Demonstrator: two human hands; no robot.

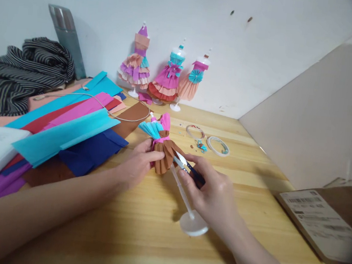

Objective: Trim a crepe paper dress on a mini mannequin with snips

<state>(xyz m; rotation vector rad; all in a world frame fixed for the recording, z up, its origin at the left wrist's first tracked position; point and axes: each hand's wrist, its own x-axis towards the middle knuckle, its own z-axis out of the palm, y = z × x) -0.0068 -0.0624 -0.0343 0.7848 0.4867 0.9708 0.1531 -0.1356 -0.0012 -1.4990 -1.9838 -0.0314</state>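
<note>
1. Worktop: wood, carries everything. Loose paper sheets lie left; three more dressed forms, nearest the middle one, stand at the back wall.
2. Small dress form: mid-worktop, between my two hands, top leaning up-left, round foot lower right. Can't tell from here if the foot bears on the worktop. I judge it light, hard, smooth plastic. The slim pole is a poor sole grip; I'd expect it to spin.
3. Right hand: fingers clamped on the scissor handles, well clear of the sheets.
4. Left hand: thumb across the front of the skirt, other fingers mostly hidden behind. Clamped on paper, with the form's body probably inside the grip.
5. Brown skirt: pleated paper on the form. I read it as light, soft, springy at the folds, easy to crush or tear. I'd hold high, where the pleats gather; the hem has no backing.
6. Scissors: stiff, dark handles, blades a little apart at the skirt's right edge. Handles only.
7. Blue pleated piece: flares off the upper body. Likely fragile; I'd keep off it.
8. Pink waistband: narrow, above the skirt. Best spot for a light pinch, I think.
</note>
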